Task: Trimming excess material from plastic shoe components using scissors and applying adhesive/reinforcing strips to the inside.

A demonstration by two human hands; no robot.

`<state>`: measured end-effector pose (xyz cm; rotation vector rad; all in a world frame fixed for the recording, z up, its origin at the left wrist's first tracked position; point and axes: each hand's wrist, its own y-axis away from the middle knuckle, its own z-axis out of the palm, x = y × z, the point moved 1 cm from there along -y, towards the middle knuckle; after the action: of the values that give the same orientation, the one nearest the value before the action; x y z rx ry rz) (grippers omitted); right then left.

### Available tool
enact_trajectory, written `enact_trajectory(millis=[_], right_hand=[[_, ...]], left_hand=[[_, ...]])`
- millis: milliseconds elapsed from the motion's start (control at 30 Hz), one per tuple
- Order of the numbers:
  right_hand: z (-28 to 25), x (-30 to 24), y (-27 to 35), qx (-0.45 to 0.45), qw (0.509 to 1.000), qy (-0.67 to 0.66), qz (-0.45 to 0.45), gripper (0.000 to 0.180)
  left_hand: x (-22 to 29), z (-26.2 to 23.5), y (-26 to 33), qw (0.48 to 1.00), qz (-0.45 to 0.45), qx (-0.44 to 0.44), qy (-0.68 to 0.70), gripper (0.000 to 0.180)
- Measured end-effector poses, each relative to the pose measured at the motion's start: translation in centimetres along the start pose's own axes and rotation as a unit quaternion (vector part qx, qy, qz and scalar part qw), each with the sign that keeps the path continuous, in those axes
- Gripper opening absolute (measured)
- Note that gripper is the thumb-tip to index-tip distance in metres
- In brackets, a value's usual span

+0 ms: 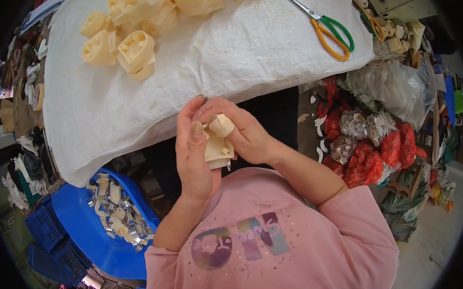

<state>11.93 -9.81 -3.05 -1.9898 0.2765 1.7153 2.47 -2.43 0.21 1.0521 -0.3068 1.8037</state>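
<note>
My left hand (192,152) and my right hand (244,131) together hold one cream-coloured moulded plastic part (218,145) in front of my chest, just below the table's near edge. The left palm wraps its left side. The right fingers pinch its rounded upper end, which looks wrapped in pale tape. A heap of similar cream plastic parts (131,29) lies on the white woven sack (201,62) that covers the table, beyond my hands at the upper left.
Scissors with green and orange handles (330,29) lie on the sack at the upper right. A blue tub (83,220) at my lower left holds several small metal pieces (120,213). Blue crates (45,227) stand left; red and clear bags (377,137) crowd the right.
</note>
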Motion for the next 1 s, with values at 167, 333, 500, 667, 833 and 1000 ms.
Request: enact_trajectory(millis=[167, 333, 500, 667, 833, 1000], right_hand=[[1.4, -0.6, 0.6, 0.034, 0.998, -0.039, 0.031, 0.027], [2.0, -0.6, 0.8, 0.026, 0.999, -0.045, -0.01, 0.043], [2.3, 0.7, 0.7, -0.017, 0.981, -0.189, 0.041, 0.051], [2.1, 0.1, 1.0, -0.013, 0.963, -0.258, 0.073, 0.049], [2.6, -0.4, 0.8, 0.036, 0.996, -0.059, -0.053, 0.041], [2.5, -0.1, 0.8, 0.078, 0.992, -0.031, -0.089, 0.038]], left_hand=[[0.0, -0.4, -0.3, 0.994, 0.065, 0.077, -0.036, 0.048], [0.4, 0.0, -0.3, 0.991, 0.081, 0.107, 0.004, 0.042], [0.1, -0.8, -0.4, 0.992, 0.075, 0.09, 0.052, 0.041], [0.3, -1.0, -0.5, 0.98, 0.037, 0.064, 0.183, 0.029], [-0.4, -1.4, -0.4, 0.99, 0.067, 0.065, 0.103, 0.02], [-0.9, -1.8, -0.4, 0.994, 0.07, 0.054, 0.067, 0.022]])
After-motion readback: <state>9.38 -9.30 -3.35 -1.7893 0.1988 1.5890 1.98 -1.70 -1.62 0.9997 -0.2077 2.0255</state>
